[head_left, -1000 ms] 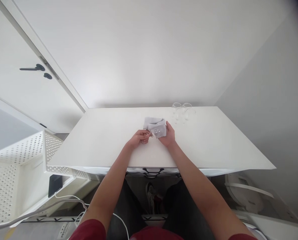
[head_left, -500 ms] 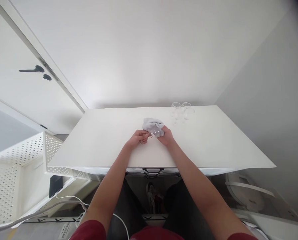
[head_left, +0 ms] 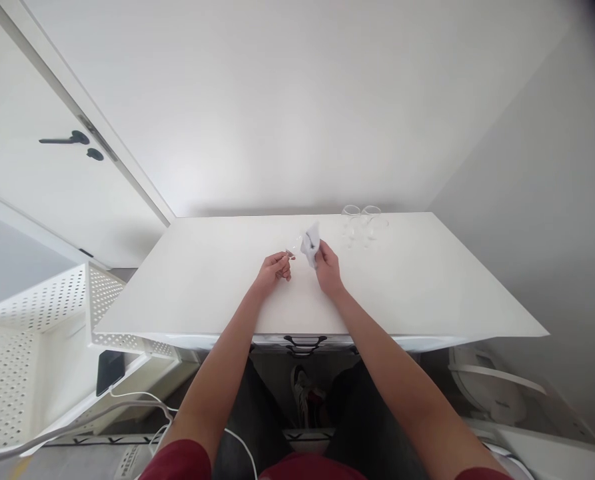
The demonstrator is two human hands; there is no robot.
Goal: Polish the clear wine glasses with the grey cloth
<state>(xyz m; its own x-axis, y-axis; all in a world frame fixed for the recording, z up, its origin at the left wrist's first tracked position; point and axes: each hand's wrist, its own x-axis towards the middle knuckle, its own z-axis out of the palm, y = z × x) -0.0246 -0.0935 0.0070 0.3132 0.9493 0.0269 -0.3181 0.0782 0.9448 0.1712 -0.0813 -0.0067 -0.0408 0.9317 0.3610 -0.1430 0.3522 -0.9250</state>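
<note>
Over the middle of the white cabinet top, my left hand (head_left: 276, 268) is closed on a clear wine glass (head_left: 296, 244), pinching it near its stem and foot. The bowl points up and to the right, and its outline is faint against the white surface. My right hand (head_left: 328, 267) grips a bunched light grey cloth (head_left: 311, 244) just right of the bowl. Whether the cloth touches the glass, I cannot tell. Farther back to the right, several clear wine glasses (head_left: 371, 211) stand upright in a close group.
The cabinet top (head_left: 202, 280) meets a white wall behind it. Black drawer handles (head_left: 304, 342) stick out at its front edge. At the left, a phone (head_left: 110, 371) with a white cable lies by perforated white shelving (head_left: 102, 300). A door handle (head_left: 64, 139) is farther left.
The cloth has come off the glass's bowl and is now bunched upright in my right hand. My left hand has tilted the glass and moved slightly left and away from me.
</note>
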